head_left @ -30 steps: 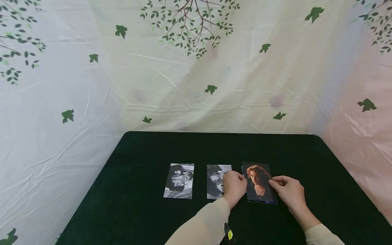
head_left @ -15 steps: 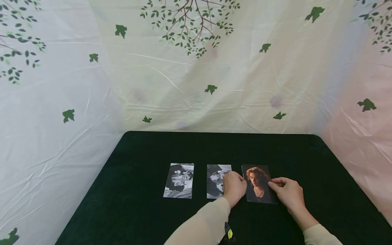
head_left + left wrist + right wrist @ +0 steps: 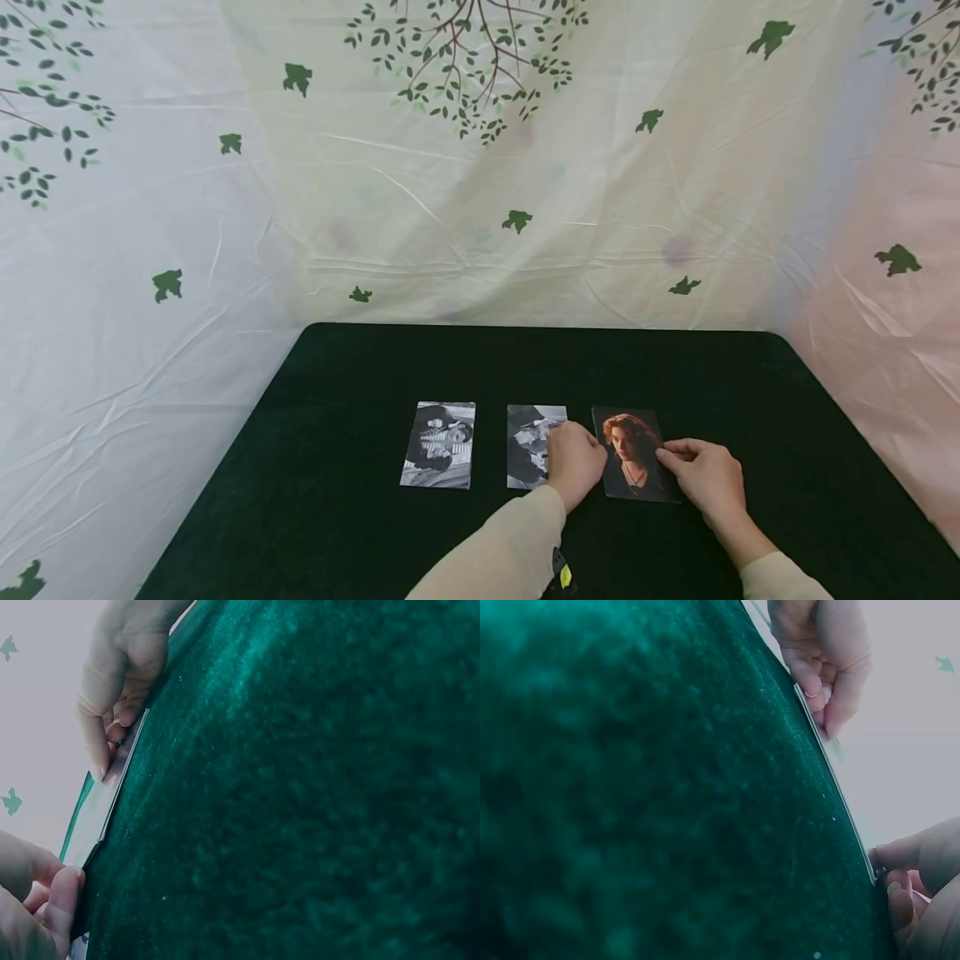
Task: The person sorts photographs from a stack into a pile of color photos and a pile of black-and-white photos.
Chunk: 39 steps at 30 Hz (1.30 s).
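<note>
A colour photo card [image 3: 630, 458] of a red-haired person lies on the dark green table at the right of a row. It tops a thin stack, whose layered edge shows in both wrist views. My left hand [image 3: 576, 467] pinches the stack's left edge and partly covers the middle black-and-white photo card [image 3: 527, 442]. At the opposite edge, my right hand [image 3: 708, 479] pinches the stack between thumb and fingers. Another black-and-white photo card [image 3: 437, 446] lies further left, apart from both hands.
The dark green cloth-covered table [image 3: 337, 533] reaches back to a pale curtain [image 3: 420, 233] printed with leaves and branches. More curtain hangs along the left and right sides. A dark band with a yellow mark [image 3: 564, 577] sits by the left sleeve.
The colour photo card has shifted slightly toward me, and the blue edge that showed beneath it is now covered. Both hands stay at its sides; the other cards have not moved.
</note>
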Tool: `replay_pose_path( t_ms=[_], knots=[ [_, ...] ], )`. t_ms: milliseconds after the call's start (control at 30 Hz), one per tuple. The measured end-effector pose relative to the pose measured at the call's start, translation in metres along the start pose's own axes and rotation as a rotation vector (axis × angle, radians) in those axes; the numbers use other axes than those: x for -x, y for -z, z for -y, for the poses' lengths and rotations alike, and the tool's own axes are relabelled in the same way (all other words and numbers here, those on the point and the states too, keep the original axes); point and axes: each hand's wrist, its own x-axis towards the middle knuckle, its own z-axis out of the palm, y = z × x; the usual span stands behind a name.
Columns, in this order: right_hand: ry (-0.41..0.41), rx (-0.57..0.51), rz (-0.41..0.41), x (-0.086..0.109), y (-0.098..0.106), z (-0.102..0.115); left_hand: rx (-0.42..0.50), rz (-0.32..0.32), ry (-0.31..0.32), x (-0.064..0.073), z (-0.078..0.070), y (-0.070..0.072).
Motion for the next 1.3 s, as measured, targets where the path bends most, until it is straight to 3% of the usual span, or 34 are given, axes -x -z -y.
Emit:
replay_pose_path(
  t_ms=[267, 600, 1200, 1300],
  knots=[
    [-0.013, 0.015, -0.016, 0.0008, -0.0005, 0.0000, -0.019, -0.008, 0.010, -0.0007, 0.0008, -0.0012],
    [-0.015, 0.018, -0.005, -0.0001, 0.0011, 0.0027, 0.025, 0.009, 0.042, -0.0006, 0.0002, 0.0002],
    [-0.023, 0.023, 0.007, 0.0018, 0.0019, 0.0045, 0.017, 0.020, 0.022, -0.0009, 0.0035, -0.0006],
    [-0.013, 0.022, 0.004, 0.0017, -0.0001, 0.0037, 0.056, 0.043, 0.015, 0.0012, 0.0042, 0.0010]
  ],
)
